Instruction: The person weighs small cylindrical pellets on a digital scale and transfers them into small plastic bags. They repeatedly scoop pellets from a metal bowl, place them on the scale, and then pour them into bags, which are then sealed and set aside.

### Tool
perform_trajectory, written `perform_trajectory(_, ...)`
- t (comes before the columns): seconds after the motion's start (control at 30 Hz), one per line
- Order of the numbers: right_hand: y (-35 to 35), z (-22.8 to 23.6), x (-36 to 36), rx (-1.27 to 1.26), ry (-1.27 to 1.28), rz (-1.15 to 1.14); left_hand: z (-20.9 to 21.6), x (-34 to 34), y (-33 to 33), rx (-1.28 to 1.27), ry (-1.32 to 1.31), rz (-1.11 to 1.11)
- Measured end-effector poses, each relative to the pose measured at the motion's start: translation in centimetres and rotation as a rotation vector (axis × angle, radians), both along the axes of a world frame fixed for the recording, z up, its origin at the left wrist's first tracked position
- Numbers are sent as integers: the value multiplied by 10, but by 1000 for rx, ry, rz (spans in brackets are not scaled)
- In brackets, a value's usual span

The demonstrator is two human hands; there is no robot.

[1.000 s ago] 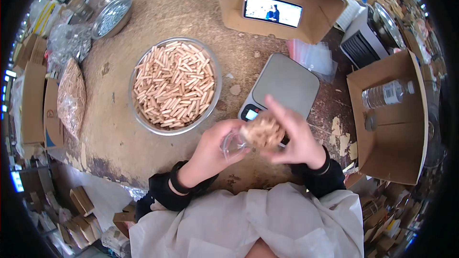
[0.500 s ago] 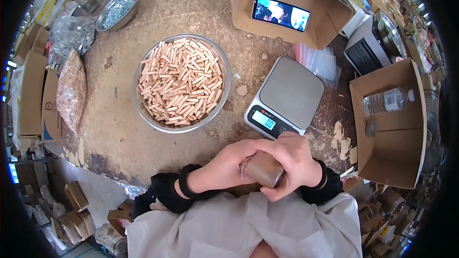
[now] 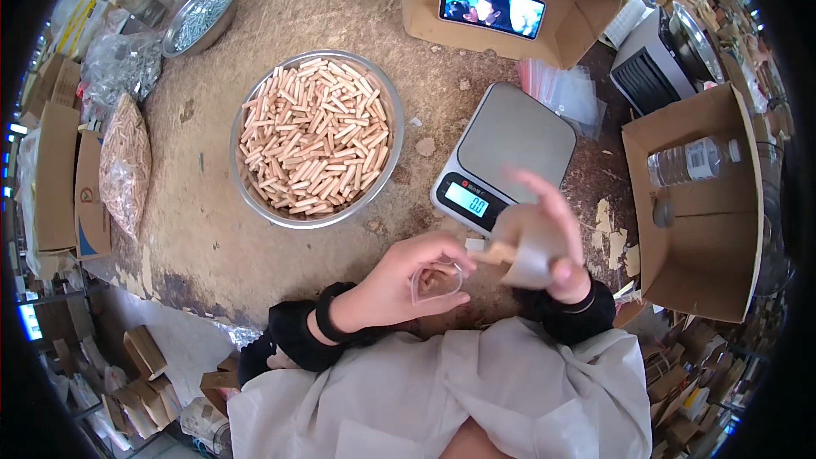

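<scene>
In my left hand (image 3: 399,285) is a small clear plastic bag (image 3: 414,287), its mouth held open and some wooden pieces visible inside. My right hand (image 3: 561,238), smeared by motion, grips a brownish translucent cup-shaped container (image 3: 534,255) just to the right of the bag, apart from it. A tan patch shows at the container's near-left edge, too blurred to make out. Beyond my hands, a digital scale (image 3: 518,140) has nothing on its plate. Left of it stands a steel bowl (image 3: 398,132) full of short wooden dowels (image 3: 314,136).
A clear bag of dowels (image 3: 126,166) lies at the left by cardboard boxes. A bowl of screws (image 3: 200,21) is at the far left. Flat zip bags (image 3: 569,98) lie beyond the scale. A phone (image 3: 493,8) leans in a carton; another carton (image 3: 697,263) holds a plastic bottle.
My hands have drawn apart. The right hand has swung the container up and rightward, away from the bag, while the left still holds the bag. The whole view has shifted slightly.
</scene>
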State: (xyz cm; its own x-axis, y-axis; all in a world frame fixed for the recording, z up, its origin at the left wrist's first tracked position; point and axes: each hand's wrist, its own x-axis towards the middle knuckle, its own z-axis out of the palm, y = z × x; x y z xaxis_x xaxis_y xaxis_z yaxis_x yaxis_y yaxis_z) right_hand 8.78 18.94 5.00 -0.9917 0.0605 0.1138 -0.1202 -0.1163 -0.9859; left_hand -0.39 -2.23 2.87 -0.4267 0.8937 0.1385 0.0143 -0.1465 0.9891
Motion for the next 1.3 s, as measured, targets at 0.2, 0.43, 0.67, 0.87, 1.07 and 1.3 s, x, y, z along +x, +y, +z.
perform_trajectory(0.2,28,1,-13,230,45,-168,-7,-2,-7,6,-59,11)
perform_trajectory(0.43,19,1,-9,480,293,26,-9,4,-10,-63,-132,61)
perform_trajectory(0.67,-30,21,-13,771,551,64,-14,13,-9,-19,44,35)
perform_trajectory(0.87,-37,28,-8,808,407,51,-3,14,-8,7,58,50)
perform_trajectory(1.07,5,27,-14,443,167,-126,-10,9,-13,3,-104,-26)
perform_trajectory(1.3,52,0,-37,1278,193,-458,-11,8,-14,66,-60,9)
